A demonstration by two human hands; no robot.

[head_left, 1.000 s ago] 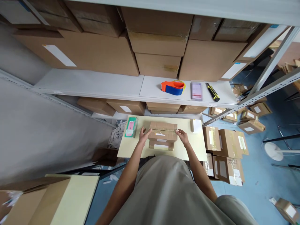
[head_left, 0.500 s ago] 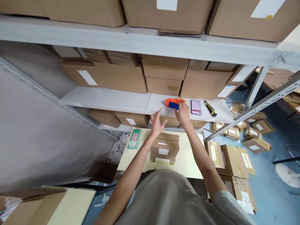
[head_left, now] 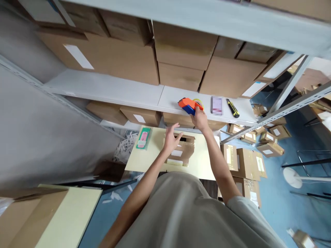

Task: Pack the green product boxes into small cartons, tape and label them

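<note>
My right hand (head_left: 200,119) is wrapped round the grip end of an orange and blue tape dispenser (head_left: 189,105), tilted above the front of the shelf. Behind it shows part of a yellowish tape roll (head_left: 198,102); whether the roll is fitted in the dispenser I cannot tell. With thumb and fingers apart, my left hand (head_left: 171,139) hangs empty over a small cardboard box (head_left: 182,153) on the pale yellow table (head_left: 204,162). A dark gap shows at the box's top. Left of the box lies a green and pink package (head_left: 143,138).
A phone (head_left: 216,105) and a yellow-black utility knife (head_left: 233,108) lie on the white shelf (head_left: 108,88). Large cartons (head_left: 178,44) stand behind them. The upper shelf beam (head_left: 181,13) crosses overhead. More cartons (head_left: 249,163) are on the right, by a metal post (head_left: 274,125).
My right hand has closed on the tape dispenser and lifted and tilted it. My left hand stays open near the box. The camera view has shifted, with the shelf now higher up.
</note>
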